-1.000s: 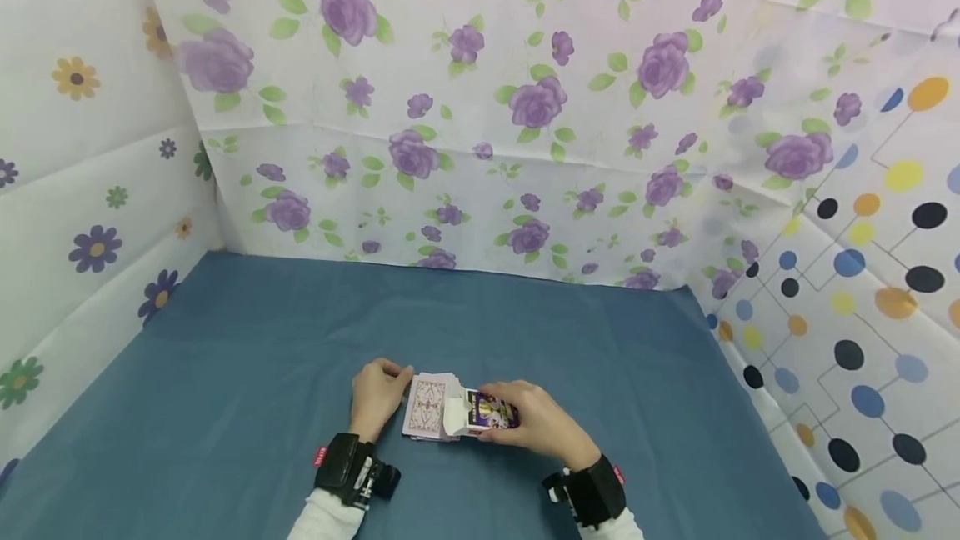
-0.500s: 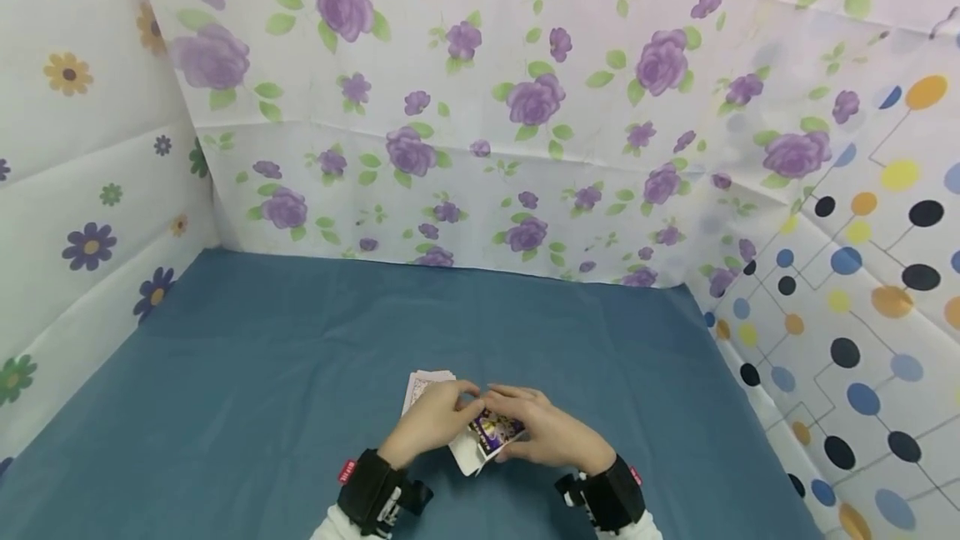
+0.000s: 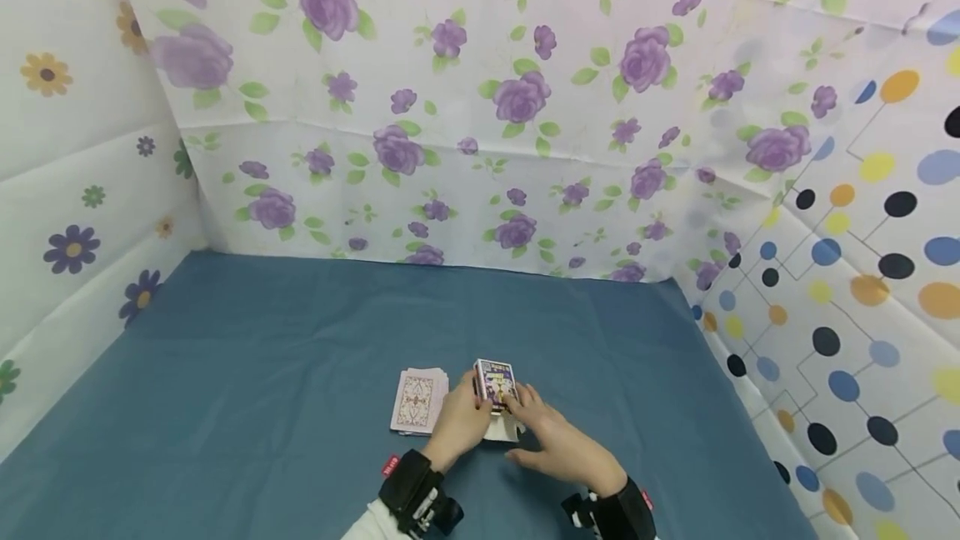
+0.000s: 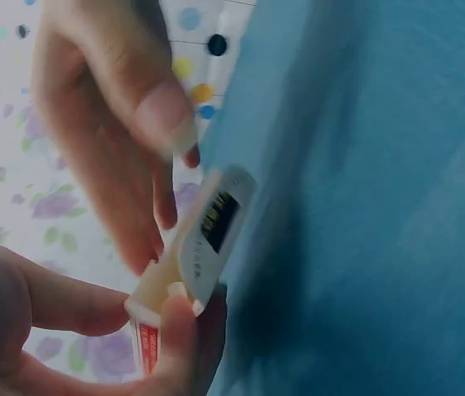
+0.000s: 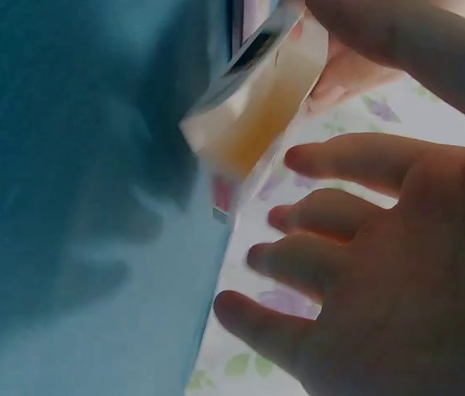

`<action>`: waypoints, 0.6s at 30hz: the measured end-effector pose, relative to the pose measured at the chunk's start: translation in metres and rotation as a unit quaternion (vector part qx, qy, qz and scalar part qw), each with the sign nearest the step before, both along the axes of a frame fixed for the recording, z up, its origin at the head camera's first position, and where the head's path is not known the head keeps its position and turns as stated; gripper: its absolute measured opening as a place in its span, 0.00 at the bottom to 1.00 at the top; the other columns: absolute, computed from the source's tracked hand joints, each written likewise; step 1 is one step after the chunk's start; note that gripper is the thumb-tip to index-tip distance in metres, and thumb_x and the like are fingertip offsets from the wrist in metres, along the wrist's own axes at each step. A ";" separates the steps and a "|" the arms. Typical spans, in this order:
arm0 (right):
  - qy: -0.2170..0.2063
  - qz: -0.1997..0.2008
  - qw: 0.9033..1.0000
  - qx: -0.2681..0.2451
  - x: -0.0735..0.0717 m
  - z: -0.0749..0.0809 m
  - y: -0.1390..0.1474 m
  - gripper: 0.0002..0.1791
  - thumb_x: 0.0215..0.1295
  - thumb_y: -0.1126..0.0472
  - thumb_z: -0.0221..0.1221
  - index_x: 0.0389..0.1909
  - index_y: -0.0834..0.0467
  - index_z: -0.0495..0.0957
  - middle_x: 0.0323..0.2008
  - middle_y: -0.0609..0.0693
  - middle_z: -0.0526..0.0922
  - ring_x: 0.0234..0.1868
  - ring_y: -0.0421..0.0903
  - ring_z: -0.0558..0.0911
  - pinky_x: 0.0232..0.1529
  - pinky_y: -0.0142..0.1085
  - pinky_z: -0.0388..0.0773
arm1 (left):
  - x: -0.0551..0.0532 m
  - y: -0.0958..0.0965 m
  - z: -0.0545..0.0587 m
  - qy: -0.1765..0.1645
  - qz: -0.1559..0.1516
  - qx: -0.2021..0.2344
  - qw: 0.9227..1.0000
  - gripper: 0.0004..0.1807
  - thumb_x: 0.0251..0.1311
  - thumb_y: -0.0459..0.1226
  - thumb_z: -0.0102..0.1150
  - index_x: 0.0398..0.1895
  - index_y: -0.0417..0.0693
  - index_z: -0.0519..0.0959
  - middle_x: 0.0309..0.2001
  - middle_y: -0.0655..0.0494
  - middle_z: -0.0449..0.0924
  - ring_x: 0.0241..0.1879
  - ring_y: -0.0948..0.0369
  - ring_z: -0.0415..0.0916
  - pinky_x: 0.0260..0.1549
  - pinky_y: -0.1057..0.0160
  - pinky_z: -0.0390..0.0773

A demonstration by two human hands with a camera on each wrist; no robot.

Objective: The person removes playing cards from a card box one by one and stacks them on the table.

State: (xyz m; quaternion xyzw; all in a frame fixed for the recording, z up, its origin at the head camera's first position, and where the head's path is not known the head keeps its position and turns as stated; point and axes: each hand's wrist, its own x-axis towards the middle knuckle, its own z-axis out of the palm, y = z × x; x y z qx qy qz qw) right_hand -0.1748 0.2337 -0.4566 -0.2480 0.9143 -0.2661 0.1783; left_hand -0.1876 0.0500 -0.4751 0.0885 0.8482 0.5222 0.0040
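My left hand (image 3: 459,422) grips a small playing-card box (image 3: 496,383) by its sides, thumb on one side and fingers on the other. The box has a dark purple and yellow printed face, and its white flap hangs open toward me. In the left wrist view the open end of the box (image 4: 162,285) shows a pale inside. My right hand (image 3: 558,444) is spread beside the box, its fingers apart and nothing in its grasp. In the right wrist view its fingers (image 5: 323,210) stand clear of the box. Left of the left hand lies a stack of playing cards (image 3: 417,401), patterned backs up.
A blue cloth (image 3: 300,357) covers the table. Behind it hangs a white curtain (image 3: 450,107) with purple flowers; side curtains with daisies (image 3: 72,248) and coloured dots (image 3: 832,340) close off left and right.
My left hand has moved from beside the card stack to the box and now holds it. The box has turned, its open end toward me. The right hand has let go of it.
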 end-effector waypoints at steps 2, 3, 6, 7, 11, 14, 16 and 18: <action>-0.013 -0.003 1.000 -0.002 -0.002 -0.005 -0.001 0.41 0.68 0.51 0.59 0.74 0.61 0.52 0.75 0.69 0.45 0.75 0.68 0.44 0.68 0.63 0.51 | 0.000 0.007 -0.005 0.016 0.011 -0.006 1.000 0.31 0.61 0.26 0.55 0.65 0.23 0.58 0.41 0.29 0.80 0.37 0.42 0.81 0.31 0.50 0.78; -0.017 -0.005 1.000 0.000 -0.003 -0.007 -0.001 0.41 0.68 0.51 0.58 0.75 0.61 0.51 0.74 0.69 0.45 0.75 0.68 0.45 0.68 0.63 0.52 | 0.000 0.010 -0.006 0.027 0.017 -0.013 0.999 0.31 0.60 0.25 0.55 0.65 0.22 0.57 0.43 0.27 0.79 0.39 0.40 0.81 0.34 0.49 0.79; -0.024 -0.012 1.000 0.005 -0.005 -0.014 -0.002 0.41 0.69 0.52 0.57 0.75 0.61 0.49 0.75 0.69 0.45 0.75 0.68 0.46 0.67 0.63 0.54 | 0.000 0.016 -0.010 0.042 0.031 -0.040 0.998 0.31 0.59 0.24 0.58 0.65 0.24 0.60 0.43 0.27 0.79 0.39 0.39 0.81 0.33 0.47 0.79; -0.025 -0.014 1.000 0.006 -0.005 -0.015 -0.003 0.41 0.69 0.52 0.57 0.75 0.60 0.48 0.75 0.69 0.44 0.75 0.68 0.47 0.67 0.62 0.55 | 0.000 0.017 -0.010 0.051 0.038 -0.056 0.996 0.30 0.58 0.25 0.59 0.64 0.26 0.63 0.42 0.28 0.81 0.38 0.40 0.82 0.33 0.48 0.79; -0.020 -0.020 1.000 0.005 -0.007 -0.016 -0.008 0.42 0.70 0.52 0.56 0.76 0.60 0.46 0.75 0.69 0.42 0.74 0.67 0.52 0.66 0.59 0.60 | 0.002 0.020 -0.007 0.091 0.063 -0.131 0.985 0.18 0.57 0.28 0.62 0.52 0.36 0.79 0.37 0.38 0.85 0.33 0.45 0.84 0.27 0.51 0.79; -0.010 -0.023 1.000 0.014 -0.007 -0.015 -0.011 0.41 0.70 0.52 0.57 0.75 0.60 0.48 0.75 0.70 0.43 0.72 0.66 0.59 0.64 0.55 0.65 | 0.005 0.023 -0.007 0.119 0.073 -0.181 0.974 0.09 0.56 0.29 0.63 0.40 0.42 0.84 0.32 0.44 0.84 0.31 0.48 0.83 0.24 0.52 0.78; -0.007 -0.026 0.999 0.022 -0.007 -0.014 -0.013 0.40 0.70 0.52 0.56 0.75 0.61 0.49 0.74 0.71 0.44 0.71 0.65 0.61 0.62 0.54 0.67 | 0.008 0.025 -0.008 0.143 0.077 -0.213 0.963 0.07 0.53 0.28 0.64 0.36 0.43 0.85 0.29 0.46 0.82 0.30 0.50 0.81 0.24 0.54 0.78; -0.005 -0.027 0.999 0.029 -0.007 -0.013 -0.015 0.39 0.70 0.52 0.56 0.74 0.63 0.51 0.74 0.71 0.45 0.71 0.65 0.62 0.62 0.54 0.67 | 0.010 0.026 -0.010 0.177 0.076 -0.247 0.950 0.07 0.51 0.29 0.65 0.35 0.43 0.85 0.32 0.46 0.79 0.33 0.52 0.77 0.27 0.56 0.77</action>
